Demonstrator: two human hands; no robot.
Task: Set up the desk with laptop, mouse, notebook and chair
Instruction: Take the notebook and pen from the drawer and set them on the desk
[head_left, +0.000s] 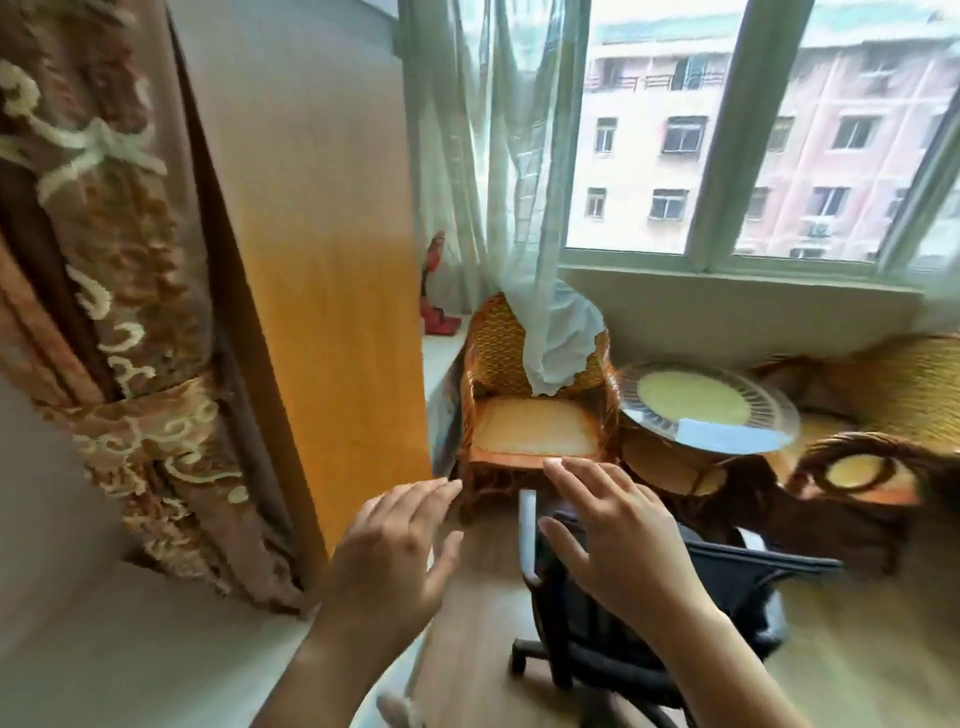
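Observation:
A black swivel office chair (737, 587) with a white armrest (528, 530) stands on the wooden floor at the lower middle, seen from above. My right hand (613, 540) hovers over its top edge with fingers spread, holding nothing. My left hand (395, 551) is raised to the left of the chair, also with fingers apart and nothing in it. No laptop, mouse, notebook or desk is in view.
A wicker armchair (535, 415) with a sheer curtain draped on it stands under the window. A round glass-topped wicker table (706, 410) is beside it, a second wicker chair (893, 395) at right. A patterned brown curtain (119, 291) and wall panel (322, 260) fill the left.

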